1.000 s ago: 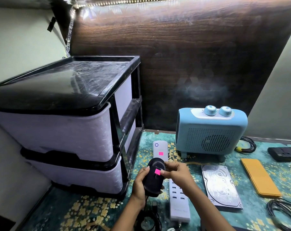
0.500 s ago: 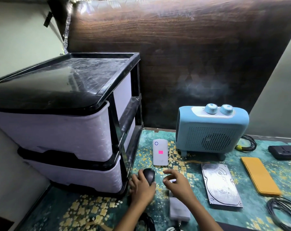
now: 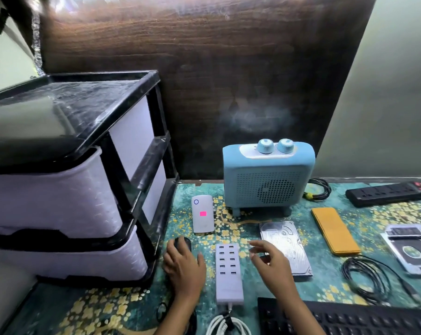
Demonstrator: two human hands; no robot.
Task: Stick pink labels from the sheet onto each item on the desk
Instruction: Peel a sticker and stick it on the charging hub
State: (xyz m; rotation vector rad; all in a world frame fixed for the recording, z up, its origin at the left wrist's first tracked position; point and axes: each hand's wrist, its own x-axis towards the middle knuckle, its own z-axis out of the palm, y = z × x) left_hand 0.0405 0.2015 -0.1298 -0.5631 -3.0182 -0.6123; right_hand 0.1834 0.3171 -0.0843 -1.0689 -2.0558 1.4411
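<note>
My left hand (image 3: 183, 267) lies over a black mouse (image 3: 183, 243) resting on the desk mat, covering most of it; any label on it is hidden. My right hand (image 3: 268, 261) hovers with fingers spread between the white USB charging strip (image 3: 229, 272) and the silver hard drive (image 3: 286, 247), holding nothing. A white power bank (image 3: 203, 213) behind the mouse carries a pink label (image 3: 203, 213). No label sheet is visible.
A blue heater (image 3: 267, 180) stands at the back. A yellow pouch (image 3: 335, 230), black power strip (image 3: 388, 193), clear-cased drive (image 3: 412, 249), coiled black cable (image 3: 371, 279) and keyboard (image 3: 349, 320) lie to the right. A drawer unit (image 3: 71, 180) fills the left.
The mouse was held up in both hands with a pink label pressed on it; now it is down on the mat under my left hand, and my right hand has moved right, empty.
</note>
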